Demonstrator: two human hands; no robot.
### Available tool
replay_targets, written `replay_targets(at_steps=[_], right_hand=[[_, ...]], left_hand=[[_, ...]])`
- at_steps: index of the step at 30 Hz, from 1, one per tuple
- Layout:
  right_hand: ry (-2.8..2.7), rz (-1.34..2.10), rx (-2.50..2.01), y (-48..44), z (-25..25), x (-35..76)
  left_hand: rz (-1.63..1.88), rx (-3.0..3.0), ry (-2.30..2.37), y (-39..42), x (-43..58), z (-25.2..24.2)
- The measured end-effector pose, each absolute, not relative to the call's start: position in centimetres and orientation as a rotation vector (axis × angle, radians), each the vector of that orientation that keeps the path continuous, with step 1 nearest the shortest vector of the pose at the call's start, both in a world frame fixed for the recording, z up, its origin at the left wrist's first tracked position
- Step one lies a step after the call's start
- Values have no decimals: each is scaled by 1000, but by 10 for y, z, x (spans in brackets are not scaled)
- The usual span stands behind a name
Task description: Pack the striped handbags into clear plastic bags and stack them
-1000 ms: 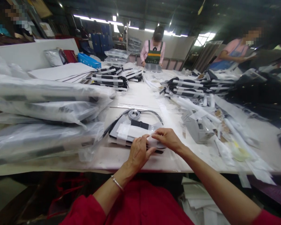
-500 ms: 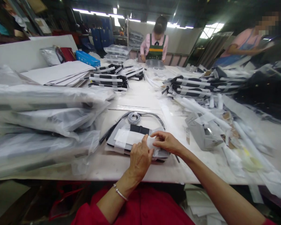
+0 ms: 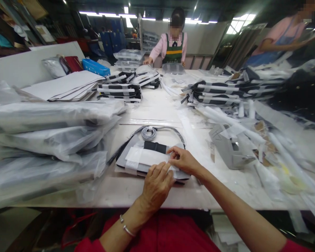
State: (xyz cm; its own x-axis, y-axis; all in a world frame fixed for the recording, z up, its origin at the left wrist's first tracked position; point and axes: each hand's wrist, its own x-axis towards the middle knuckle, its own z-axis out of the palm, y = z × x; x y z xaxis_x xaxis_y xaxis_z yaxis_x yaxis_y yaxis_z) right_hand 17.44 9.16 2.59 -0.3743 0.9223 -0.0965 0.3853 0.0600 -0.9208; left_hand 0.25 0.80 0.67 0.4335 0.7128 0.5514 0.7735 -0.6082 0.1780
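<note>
A grey handbag (image 3: 122, 161) with black trim lies flat on the table in front of me. Its curved handle (image 3: 177, 131) points away from me, with a coiled grey cord or strap (image 3: 148, 133) beside it. White wrapping sheet (image 3: 144, 156) covers the bag's front below a black tab (image 3: 154, 147). My right hand (image 3: 185, 161) pinches at the translucent wrap on the bag's right part, thumb and forefinger together. Just below it, my left hand (image 3: 157, 183) presses on the lower edge, fingers bent and close together; what is under its fingertips is hidden.
Plastic-wrapped packages (image 3: 42, 140) are piled on the left. Further back are stacks of wrapped black-and-white bags (image 3: 119, 90), with more bags (image 3: 215, 92) at right. A grey box (image 3: 228, 150) sits among white scraps. Two co-workers (image 3: 174, 45) stand across the table.
My left hand has shifted slightly down, its fingers now more bent over the bag's lower edge. The right hand stays at the wrap. The co-worker opposite reaches sideways toward a stack.
</note>
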Motion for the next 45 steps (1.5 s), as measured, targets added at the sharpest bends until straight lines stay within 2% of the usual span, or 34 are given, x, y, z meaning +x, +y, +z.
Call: replay_targets(at_steps=[4, 9, 16, 20, 25, 31, 37, 45], right_hand=[[-1872, 1161, -1330, 93, 23, 170], [-1831, 647, -1358, 89, 39, 190], [-1296, 71, -1822, 76, 93, 353], [-1188, 460, -2085, 78, 89, 422], [-1129, 834, -2055, 93, 67, 434], [-1004, 863, -1929, 98, 65, 426], [-867, 746, -1810, 58, 70, 424], [-856, 861, -1880, 20, 34, 426]], left_hand=[[-862, -2663, -1316, 2, 2, -2], [-853, -2614, -1330, 4, 3, -8], [-947, -2518, -1238, 7, 4, -5], [-961, -2491, -1166, 11, 2, -7], [-939, -2475, -1182, 11, 0, -9], [-872, -2462, -1165, 11, -1, -9], [-803, -2478, -1183, 9, -1, -7], [-754, -2579, -1352, 3, 0, -3]])
